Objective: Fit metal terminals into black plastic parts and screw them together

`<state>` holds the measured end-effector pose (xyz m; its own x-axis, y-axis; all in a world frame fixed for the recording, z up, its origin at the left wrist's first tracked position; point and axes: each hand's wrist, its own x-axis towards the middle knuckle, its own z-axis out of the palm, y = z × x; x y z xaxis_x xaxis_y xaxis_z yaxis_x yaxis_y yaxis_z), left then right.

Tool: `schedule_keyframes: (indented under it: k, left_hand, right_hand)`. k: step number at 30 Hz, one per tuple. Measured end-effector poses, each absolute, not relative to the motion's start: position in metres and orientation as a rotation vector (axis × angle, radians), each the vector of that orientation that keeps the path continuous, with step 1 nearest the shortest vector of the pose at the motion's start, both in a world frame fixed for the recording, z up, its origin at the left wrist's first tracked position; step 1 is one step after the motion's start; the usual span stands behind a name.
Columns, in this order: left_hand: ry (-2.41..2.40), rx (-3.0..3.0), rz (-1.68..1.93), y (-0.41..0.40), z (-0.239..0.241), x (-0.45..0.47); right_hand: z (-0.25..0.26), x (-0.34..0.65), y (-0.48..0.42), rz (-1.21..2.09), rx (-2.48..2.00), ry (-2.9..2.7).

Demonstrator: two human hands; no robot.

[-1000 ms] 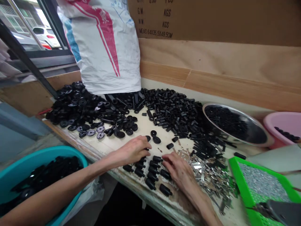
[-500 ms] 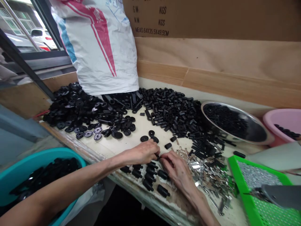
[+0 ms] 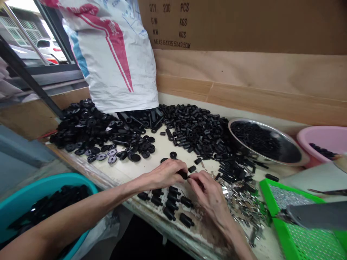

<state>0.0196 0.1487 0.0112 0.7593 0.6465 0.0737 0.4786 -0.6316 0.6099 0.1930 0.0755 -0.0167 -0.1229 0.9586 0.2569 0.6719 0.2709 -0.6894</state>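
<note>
My left hand (image 3: 168, 173) pinches a small black cylindrical part (image 3: 184, 175) just above the table. My right hand (image 3: 207, 193) meets it from the right, fingers curled together against the same part; whether it holds a piece of its own is hidden. Below both hands stand several upright black assembled pieces (image 3: 169, 202) in rows near the table's front edge. A heap of small shiny metal clips (image 3: 241, 198) lies right of my right hand. A few loose black discs (image 3: 173, 155) lie just beyond my left hand.
Black discs (image 3: 89, 126) are piled at the back left, black tubes (image 3: 197, 126) at the back middle under a white woven sack (image 3: 116, 54). A steel bowl (image 3: 295, 159), pink basin (image 3: 325, 135), green tray of screws (image 3: 273, 206), grey tool (image 3: 314, 215) and teal tub (image 3: 67, 180) surround the table.
Both hands lifted off the rows of upright pieces and came together slightly farther back, the left hand now pinching a black part. The camera view shifted a little.
</note>
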Motion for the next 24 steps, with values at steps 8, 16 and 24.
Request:
schedule_keyframes:
  k: [8,16,24]
  left_hand:
    - [0.847,2.301,0.574,0.141,0.011,0.018]
    - [0.798,2.279,0.635,0.133,0.017,0.017]
    - [0.89,2.253,0.736,0.121,0.004,0.022]
  right_hand:
    - [-0.018,0.186,0.069,0.674,-1.51,-1.656]
    - [-0.023,0.189,0.062,0.818,-1.519,-1.533]
    - [-0.03,0.181,0.059,0.87,-1.517,-1.452]
